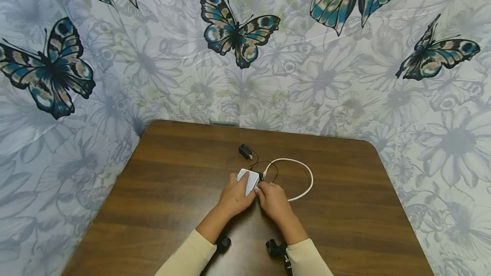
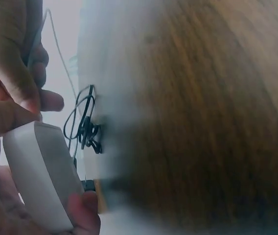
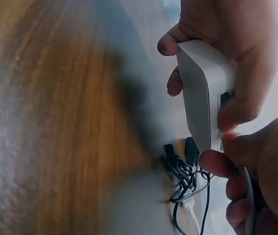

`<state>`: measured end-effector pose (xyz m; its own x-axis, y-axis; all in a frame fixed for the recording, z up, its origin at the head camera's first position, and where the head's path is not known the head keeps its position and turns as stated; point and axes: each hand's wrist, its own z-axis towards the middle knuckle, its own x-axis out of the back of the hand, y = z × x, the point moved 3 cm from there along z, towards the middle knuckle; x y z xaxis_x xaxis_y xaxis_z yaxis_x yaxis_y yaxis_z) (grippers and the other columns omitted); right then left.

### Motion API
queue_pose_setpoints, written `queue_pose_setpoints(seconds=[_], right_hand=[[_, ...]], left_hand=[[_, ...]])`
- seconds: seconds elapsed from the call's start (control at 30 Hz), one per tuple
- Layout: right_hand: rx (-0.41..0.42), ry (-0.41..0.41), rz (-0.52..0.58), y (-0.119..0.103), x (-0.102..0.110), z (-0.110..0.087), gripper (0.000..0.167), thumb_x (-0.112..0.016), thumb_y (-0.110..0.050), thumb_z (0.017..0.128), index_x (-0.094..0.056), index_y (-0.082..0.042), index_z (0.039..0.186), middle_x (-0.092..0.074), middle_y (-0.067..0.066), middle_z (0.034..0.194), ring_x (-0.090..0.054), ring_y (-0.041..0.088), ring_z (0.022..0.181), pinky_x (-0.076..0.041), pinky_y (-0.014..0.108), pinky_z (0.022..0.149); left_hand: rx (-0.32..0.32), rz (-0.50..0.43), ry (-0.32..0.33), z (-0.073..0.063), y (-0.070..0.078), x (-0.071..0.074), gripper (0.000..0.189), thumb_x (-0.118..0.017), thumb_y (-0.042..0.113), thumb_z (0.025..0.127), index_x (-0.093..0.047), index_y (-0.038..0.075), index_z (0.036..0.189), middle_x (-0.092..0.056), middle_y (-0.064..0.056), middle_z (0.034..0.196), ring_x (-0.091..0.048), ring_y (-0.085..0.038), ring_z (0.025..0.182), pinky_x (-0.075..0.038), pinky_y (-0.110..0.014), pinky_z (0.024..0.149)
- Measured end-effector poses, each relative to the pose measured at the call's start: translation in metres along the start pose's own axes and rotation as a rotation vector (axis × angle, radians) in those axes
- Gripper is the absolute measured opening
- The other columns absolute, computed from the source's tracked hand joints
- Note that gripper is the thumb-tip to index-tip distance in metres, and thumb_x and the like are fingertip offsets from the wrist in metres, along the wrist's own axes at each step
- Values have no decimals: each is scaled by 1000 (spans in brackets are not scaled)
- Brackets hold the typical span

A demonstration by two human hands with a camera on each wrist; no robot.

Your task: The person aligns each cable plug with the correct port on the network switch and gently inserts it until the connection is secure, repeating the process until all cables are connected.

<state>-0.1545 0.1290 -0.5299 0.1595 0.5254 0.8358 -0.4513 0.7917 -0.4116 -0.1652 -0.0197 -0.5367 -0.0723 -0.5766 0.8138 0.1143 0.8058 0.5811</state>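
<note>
My left hand (image 1: 235, 196) grips a small white box-shaped device (image 1: 252, 182) with rounded corners, thumb and fingers on opposite sides. In the right wrist view, a dark port opening (image 3: 225, 98) shows in the side of the device. My right hand (image 1: 274, 201) pinches the end of a white cable (image 1: 309, 173) right at that same side, its fingertips hiding the connector. I cannot tell whether the connector is in a port. From the right hand the cable runs beneath the curled fingers and loops out over the table.
A black plug adapter (image 1: 245, 151) lies on the brown wooden table (image 1: 172, 173) beyond the device. Its thin black cord runs to a bundled black cable (image 3: 180, 174) near the white cable's other end. A butterfly-print cloth (image 1: 261, 93) hangs behind the table.
</note>
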Motion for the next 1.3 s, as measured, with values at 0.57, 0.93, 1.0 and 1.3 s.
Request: queue_pose_setpoints(seconds=[0.57, 0.93, 1.0, 1.3], right_hand=[[-151, -160, 58, 20, 8, -1, 26, -73, -26, 91, -72, -5, 107, -73, 3, 90, -69, 19, 81, -55, 39, 73], [-214, -144, 46, 30, 11, -3, 24, -72, -27, 91, -72, -9, 108, -73, 4, 95, -70, 24, 90, -54, 45, 79], [-214, -127, 41, 33, 12, -4, 22, -72, -25, 91, -72, -9, 106, -73, 3, 93, -70, 23, 87, -54, 44, 77], [-244, -90, 25, 44, 20, -6, 22, -72, -22, 91, -72, -6, 105, -73, 7, 97, -70, 27, 92, -54, 46, 80]], left_hand=[[-13, 4, 6, 7, -8, 3, 74, -73, 29, 78, -50, 13, 146, -52, -23, 130, -53, -38, 112, -50, -49, 81], [-54, 67, 45, 5, -7, 1, 68, -74, 27, 78, -55, 13, 142, -55, -21, 132, -45, -39, 117, -38, -54, 89], [-55, 83, 48, 5, -7, 1, 68, -74, 28, 78, -56, 14, 142, -56, -20, 133, -45, -38, 116, -37, -53, 87], [-85, 105, 76, 5, -10, -1, 66, -79, 28, 74, -60, 14, 136, -59, -20, 128, -48, -38, 110, -38, -51, 84]])
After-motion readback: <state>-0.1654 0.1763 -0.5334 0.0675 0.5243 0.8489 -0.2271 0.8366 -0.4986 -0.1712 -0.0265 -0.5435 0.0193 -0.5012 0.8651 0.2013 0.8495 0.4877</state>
